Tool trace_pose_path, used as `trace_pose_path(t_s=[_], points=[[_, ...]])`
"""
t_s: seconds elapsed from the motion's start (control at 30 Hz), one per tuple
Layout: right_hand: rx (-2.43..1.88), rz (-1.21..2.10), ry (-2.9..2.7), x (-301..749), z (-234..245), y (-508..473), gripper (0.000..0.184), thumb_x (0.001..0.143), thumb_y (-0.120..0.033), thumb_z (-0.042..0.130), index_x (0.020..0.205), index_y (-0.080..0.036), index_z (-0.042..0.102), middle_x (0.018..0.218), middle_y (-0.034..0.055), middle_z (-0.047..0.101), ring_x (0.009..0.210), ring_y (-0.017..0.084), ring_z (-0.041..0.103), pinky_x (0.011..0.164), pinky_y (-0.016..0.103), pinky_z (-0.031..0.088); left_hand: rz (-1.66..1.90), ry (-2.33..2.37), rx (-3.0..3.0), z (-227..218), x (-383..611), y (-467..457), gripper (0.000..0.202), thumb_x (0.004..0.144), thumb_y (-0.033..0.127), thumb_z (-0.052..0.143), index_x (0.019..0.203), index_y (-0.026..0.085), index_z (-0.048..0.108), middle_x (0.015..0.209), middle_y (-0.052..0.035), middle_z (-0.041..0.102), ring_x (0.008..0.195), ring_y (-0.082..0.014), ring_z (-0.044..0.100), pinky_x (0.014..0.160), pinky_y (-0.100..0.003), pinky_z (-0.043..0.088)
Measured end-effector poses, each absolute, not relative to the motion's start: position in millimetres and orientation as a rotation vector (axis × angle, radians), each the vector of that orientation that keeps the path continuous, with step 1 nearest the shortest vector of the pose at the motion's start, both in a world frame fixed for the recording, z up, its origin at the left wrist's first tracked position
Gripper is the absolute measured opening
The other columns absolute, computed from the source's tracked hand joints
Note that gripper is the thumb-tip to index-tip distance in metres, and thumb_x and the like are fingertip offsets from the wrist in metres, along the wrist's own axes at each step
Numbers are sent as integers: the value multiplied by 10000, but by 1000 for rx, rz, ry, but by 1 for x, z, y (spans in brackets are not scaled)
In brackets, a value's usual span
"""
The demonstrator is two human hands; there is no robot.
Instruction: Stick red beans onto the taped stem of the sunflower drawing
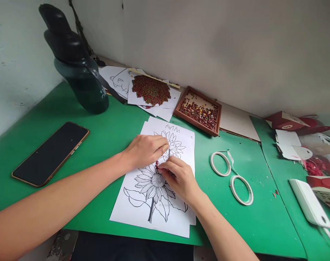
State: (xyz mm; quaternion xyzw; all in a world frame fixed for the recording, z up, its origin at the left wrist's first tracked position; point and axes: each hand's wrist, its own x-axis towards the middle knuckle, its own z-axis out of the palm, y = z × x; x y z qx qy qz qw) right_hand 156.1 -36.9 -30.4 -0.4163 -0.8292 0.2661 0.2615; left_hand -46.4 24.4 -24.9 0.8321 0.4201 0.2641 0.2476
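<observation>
A printed sunflower sheet (pixel 118 212) lies on the table, its flower heads, leaves and stem drawn in black outline. My left hand (pixel 147 149) rests across its upper part, fingers curled together; whatever is in them is hidden. My right hand (pixel 179 177) sits lower and to the right, thumb and forefinger pinched at a small cluster of red beans (pixel 157 164) above the lower flower's petals. A narrow grey strip (pixel 169 152) shows between the two hands. More paper lies under the sheet's right edge.
A wooden tray (pixel 219 117) of mixed beans stands at the back, beside a bean-covered flower picture (pixel 151 90). Two tape rolls (pixel 242 202) lie right of the sheet. A phone (pixel 50 154) and a dark bottle (pixel 83 81) are left. A white corded device (pixel 308 203) lies far right.
</observation>
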Motion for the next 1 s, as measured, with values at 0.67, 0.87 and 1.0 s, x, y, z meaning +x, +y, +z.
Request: trace_pose_path(t_s=[0.67, 0.87, 1.0], points=[[-1078, 841, -2192, 159, -24, -38, 180, 981, -192, 599, 1000, -242, 770, 847, 49, 630, 746, 184, 597, 667, 353, 506, 735, 1136, 2297, -27, -47, 25, 291, 1063, 331, 445, 944, 230, 691, 902, 8, 745, 767, -155, 657, 611, -301, 354], [-1085, 829, -2221, 159, -24, -37, 186, 984, -195, 596, 1021, -247, 771, 859, 55, 637, 754, 187, 600, 667, 352, 507, 735, 1136, 2314, -27, -47, 25, 307, 1065, 335, 436, 936, 228, 694, 886, 1, 740, 767, -157, 662, 595, -305, 343], [-1094, 830, -2240, 159, -21, -37, 181, 989, -204, 606, 1010, -245, 781, 848, 53, 640, 746, 182, 600, 667, 345, 507, 724, 1137, 2332, -27, -47, 25, 312, 1064, 337, 432, 923, 223, 686, 859, 3, 727, 752, -157, 653, 582, -307, 320]])
